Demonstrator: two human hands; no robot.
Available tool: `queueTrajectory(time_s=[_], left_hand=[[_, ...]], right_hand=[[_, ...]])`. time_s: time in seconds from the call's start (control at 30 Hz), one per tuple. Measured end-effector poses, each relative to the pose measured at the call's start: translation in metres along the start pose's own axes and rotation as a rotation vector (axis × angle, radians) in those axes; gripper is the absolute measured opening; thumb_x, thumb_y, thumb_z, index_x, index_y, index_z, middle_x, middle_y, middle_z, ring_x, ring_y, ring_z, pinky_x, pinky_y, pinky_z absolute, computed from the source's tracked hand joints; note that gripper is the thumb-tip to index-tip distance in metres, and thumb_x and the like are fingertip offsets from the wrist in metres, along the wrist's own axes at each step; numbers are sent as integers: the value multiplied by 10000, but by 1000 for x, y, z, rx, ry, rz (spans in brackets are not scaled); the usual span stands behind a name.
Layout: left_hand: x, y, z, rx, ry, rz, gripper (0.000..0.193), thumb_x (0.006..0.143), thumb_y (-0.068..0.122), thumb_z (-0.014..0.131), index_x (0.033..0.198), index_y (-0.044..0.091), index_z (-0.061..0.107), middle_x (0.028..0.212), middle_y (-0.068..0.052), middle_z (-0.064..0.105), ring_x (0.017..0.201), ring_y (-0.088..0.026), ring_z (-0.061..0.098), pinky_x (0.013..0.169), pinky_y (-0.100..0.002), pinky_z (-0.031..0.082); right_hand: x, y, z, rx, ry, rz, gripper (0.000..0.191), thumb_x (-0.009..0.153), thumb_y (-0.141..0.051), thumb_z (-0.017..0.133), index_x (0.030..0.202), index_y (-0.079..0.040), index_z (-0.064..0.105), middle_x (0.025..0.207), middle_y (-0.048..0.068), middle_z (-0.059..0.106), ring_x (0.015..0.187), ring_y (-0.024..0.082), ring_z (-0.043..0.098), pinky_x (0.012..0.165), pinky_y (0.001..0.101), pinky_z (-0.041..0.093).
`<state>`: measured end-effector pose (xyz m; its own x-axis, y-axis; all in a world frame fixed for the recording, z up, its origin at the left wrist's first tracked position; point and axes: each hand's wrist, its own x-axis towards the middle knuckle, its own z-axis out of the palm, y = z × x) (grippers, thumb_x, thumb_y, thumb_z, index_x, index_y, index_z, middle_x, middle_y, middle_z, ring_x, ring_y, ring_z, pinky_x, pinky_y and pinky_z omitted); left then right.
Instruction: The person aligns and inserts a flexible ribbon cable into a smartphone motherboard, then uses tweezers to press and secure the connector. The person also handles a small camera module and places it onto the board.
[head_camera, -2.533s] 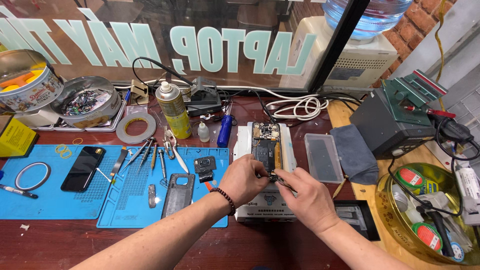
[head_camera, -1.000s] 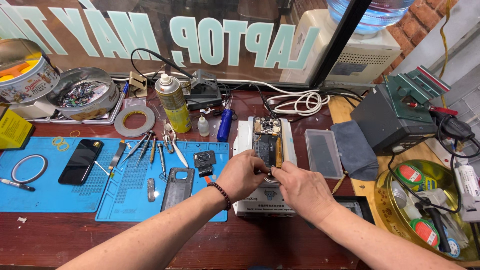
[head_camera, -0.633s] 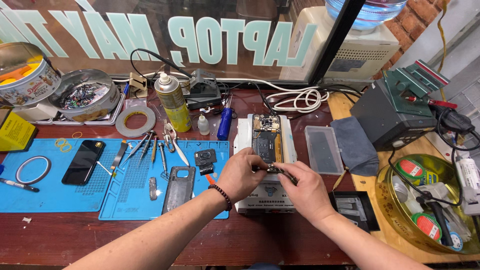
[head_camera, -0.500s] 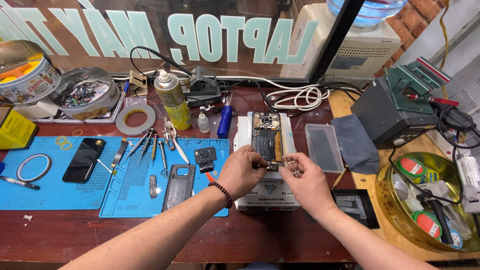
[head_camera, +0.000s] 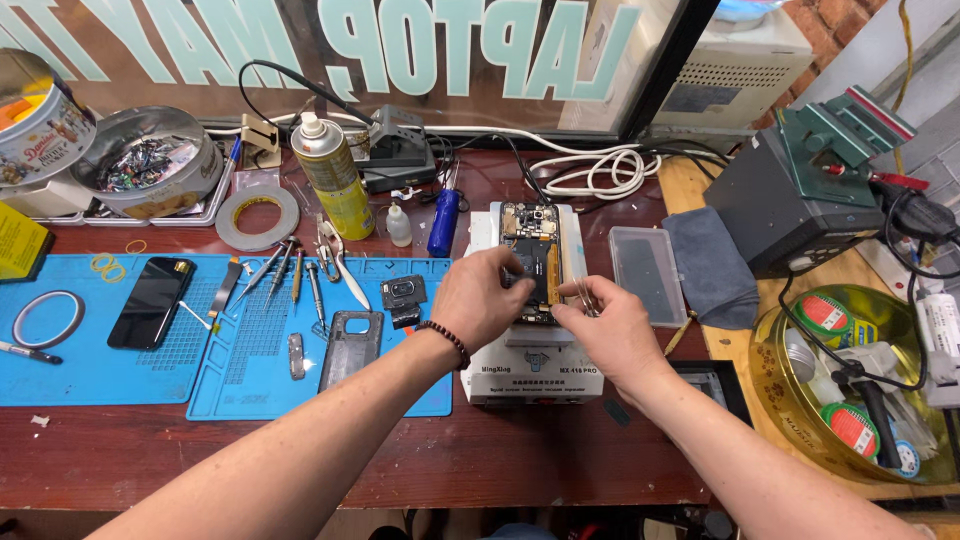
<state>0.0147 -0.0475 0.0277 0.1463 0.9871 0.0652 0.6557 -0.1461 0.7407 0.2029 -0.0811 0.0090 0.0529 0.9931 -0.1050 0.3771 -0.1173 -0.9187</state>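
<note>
**Opened phone on the heating platform: both hands at its lower half**

Counter (head_camera: 520, 455): dark red wood, crowded; two blue work mats (head_camera: 250, 340) on its left part.

White heating platform (head_camera: 535, 350) sits just right of the mats, front edge toward the person. The opened phone (head_camera: 533, 255) lies flat on its top plate, back cover off, circuit board and dark battery area exposed.

Left hand (head_camera: 482, 300) rests over the phone's left edge, fingers curled and pressed down on it, apparently steadying it. A bead bracelet sits on that wrist.

Right hand (head_camera: 612, 325) is at the phone's lower right edge, thumb and forefinger pinched together on a thin pair of tweezers (head_camera: 583, 295); the tips are too small to read.

Judgement on doing the step well: keep the left hand's pressure flat and even so the phone does not slide on the plate; work the tweezers low and shallow, away from the board; keep bare fingertips off the plate itself in case it is hot.

Nearby: clear plastic lid (head_camera: 648, 272) just right of the platform; grey phone case (head_camera: 351, 347) on the mat.
</note>
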Motion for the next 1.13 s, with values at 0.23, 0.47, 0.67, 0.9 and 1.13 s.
queueTrajectory(time_s=[0.23, 0.47, 0.67, 0.9, 1.13], left_hand=[[26, -1, 0, 64, -109, 34, 614, 672, 355, 910, 1148, 57, 661, 1005, -184, 755, 960, -321, 742, 836, -424, 578], [30, -3, 1, 53, -131, 38, 662, 645, 369, 923, 1143, 43, 633, 1007, -194, 751, 964, -333, 740, 844, -418, 577], [30, -3, -1, 99, -144, 46, 704, 636, 382, 935, 1161, 41, 612, 1046, -200, 738, 1010, -352, 715, 864, -437, 561], [30, -6, 3, 76, -145, 47, 665, 665, 380, 918, 1153, 49, 611, 1027, -201, 742, 993, -355, 723, 856, -438, 565], [34, -9, 6, 48, -145, 9, 592, 708, 358, 896, 1142, 75, 611, 1006, -197, 751, 960, -344, 738, 852, -430, 569]], right_hand=[[-2, -7, -10, 264, -89, 259, 206, 915, -125, 673, 1105, -50, 701, 693, -39, 521, 499, 48, 388, 431, 239, 318], [-1, -13, -8, 253, -85, 293, 197, 905, -113, 671, 1088, -43, 695, 705, -51, 523, 508, 36, 392, 432, 227, 319], [4, -1, -3, 276, -75, 233, 202, 886, -111, 712, 1070, -27, 699, 726, -35, 538, 539, 36, 411, 444, 228, 306], [4, 2, -2, 202, -54, 135, 198, 868, -114, 766, 1031, -26, 696, 751, -54, 600, 610, -1, 499, 508, 185, 388], [6, -10, -5, 280, -68, 306, 160, 897, -128, 707, 1028, -40, 684, 672, -45, 500, 499, 43, 369, 417, 227, 263]])
